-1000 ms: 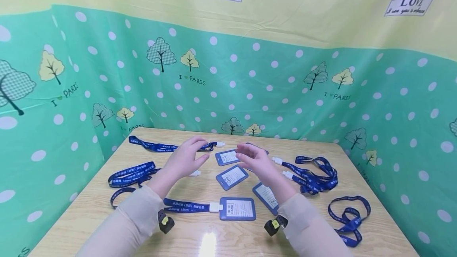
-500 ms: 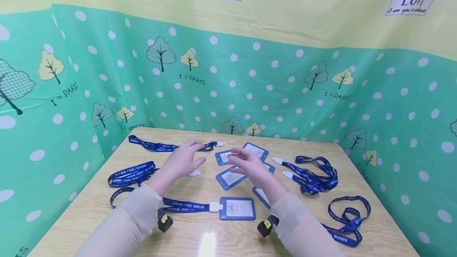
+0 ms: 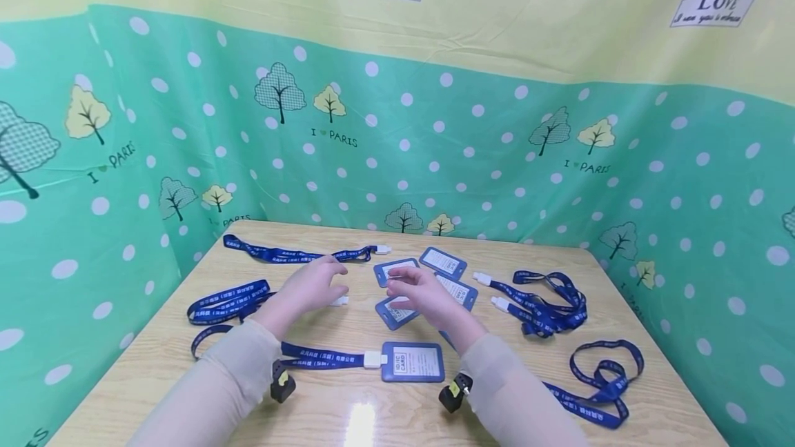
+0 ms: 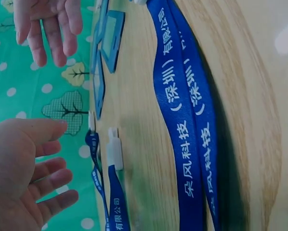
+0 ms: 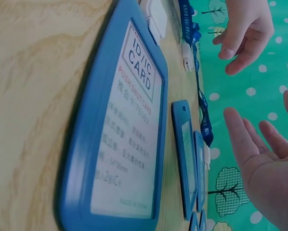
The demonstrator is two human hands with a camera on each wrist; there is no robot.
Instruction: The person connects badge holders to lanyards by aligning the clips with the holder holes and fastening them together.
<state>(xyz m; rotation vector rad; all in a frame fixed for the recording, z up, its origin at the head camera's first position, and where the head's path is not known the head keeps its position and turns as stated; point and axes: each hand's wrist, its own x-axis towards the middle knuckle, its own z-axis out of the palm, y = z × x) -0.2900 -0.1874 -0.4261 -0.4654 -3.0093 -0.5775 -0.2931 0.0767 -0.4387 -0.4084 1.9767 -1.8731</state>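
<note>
My left hand [image 3: 310, 286] hovers over the table's left middle, fingers loosely bent and holding nothing. My right hand [image 3: 430, 295] hangs above a group of blue card holders, also holding nothing; its palm [image 5: 274, 180] faces left in the right wrist view. Below it lie a tilted card holder [image 3: 393, 314], partly hidden by the hand, and another holder [image 3: 458, 290]. Farther back are two more holders, a left one [image 3: 393, 270] and a right one [image 3: 444, 262]. Nearer me, one card holder [image 3: 413, 362] is clipped to a blue lanyard [image 3: 323, 357].
Blue lanyards with white clips lie at the back left [image 3: 273, 254], on the left [image 3: 230, 303] and on the right [image 3: 546, 312]. A looped lanyard [image 3: 611, 388] rests near the right front. A polka-dot curtain [image 3: 397, 143] surrounds the wooden table [image 3: 298, 412].
My right hand has moved left and slightly down, uncovering the holders at the back and right. My left hand has shifted slightly down and left. The lanyards and holders have stayed put.
</note>
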